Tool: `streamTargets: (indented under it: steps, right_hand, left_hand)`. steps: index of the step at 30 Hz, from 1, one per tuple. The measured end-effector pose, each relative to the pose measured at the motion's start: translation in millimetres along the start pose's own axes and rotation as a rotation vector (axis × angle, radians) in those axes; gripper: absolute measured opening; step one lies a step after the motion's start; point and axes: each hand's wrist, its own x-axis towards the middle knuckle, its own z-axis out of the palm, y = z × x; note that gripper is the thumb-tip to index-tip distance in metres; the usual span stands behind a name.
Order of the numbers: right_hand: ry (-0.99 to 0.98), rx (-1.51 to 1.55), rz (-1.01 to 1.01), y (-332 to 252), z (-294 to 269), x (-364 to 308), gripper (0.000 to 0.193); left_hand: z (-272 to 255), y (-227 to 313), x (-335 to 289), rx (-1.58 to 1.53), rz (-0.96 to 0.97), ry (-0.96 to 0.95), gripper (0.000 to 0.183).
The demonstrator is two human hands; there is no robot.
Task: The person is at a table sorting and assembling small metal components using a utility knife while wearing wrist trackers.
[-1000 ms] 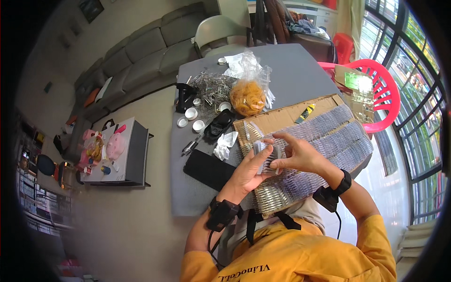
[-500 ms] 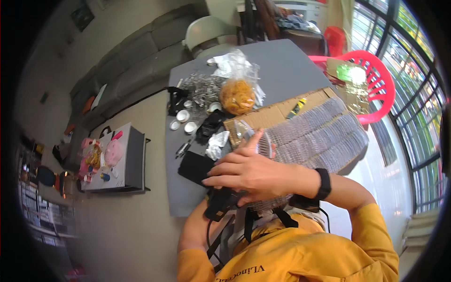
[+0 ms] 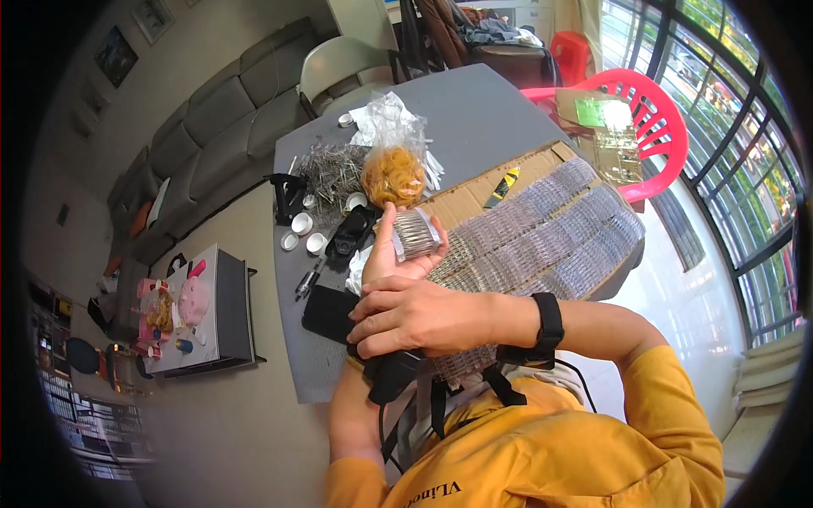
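My left hand [image 3: 388, 260] is palm up, thumb and fingers curled round a bundle of thin silvery metal pieces [image 3: 416, 234] with pale strips along its sides. My right hand [image 3: 428, 315] lies across my left wrist, its fingers bent over a black device [image 3: 396, 372] strapped there; the fingertips' exact hold is partly hidden. Rows of similar thin metal pieces [image 3: 542, 233] cover a cardboard sheet [image 3: 457, 193] just right of my hands. A black flat rectangular object [image 3: 329, 313] rests beside my right fingertips.
On the grey table [image 3: 461, 102] are a bag of orange-yellow rubber bands [image 3: 394, 176], a tangled metal pile [image 3: 334, 173], small white caps [image 3: 301, 223], a black case [image 3: 350, 234] and a yellow-black cutter [image 3: 502, 187]. A pink chair [image 3: 665, 127] stands at the right.
My left hand has turned and come into plainer view, showing the metal bundle in its palm. My right hand has shifted slightly left, still over the left wrist. The whole view has tilted.
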Motion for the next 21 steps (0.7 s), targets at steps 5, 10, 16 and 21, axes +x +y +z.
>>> streamTargets:
  steps: [5,10,16,21]
  right_hand:
    - [0.001,0.07,-0.018,5,-4,3,0.048]
    - [0.681,1.198,0.517,48,-41,-25,0.066]
    - [0.881,0.921,1.158,102,-20,-86,0.029]
    - [0.304,0.284,1.187,125,-9,-105,0.038]
  left_hand:
    - [11,5,-13,-0.024,0.129,-0.057,0.027]
    - [-21,9,-10,0.213,0.184,0.073,0.029]
    - [-37,8,-23,-0.038,0.062,0.104,0.029]
    - [-53,12,-36,-0.011,0.115,0.004,0.029]
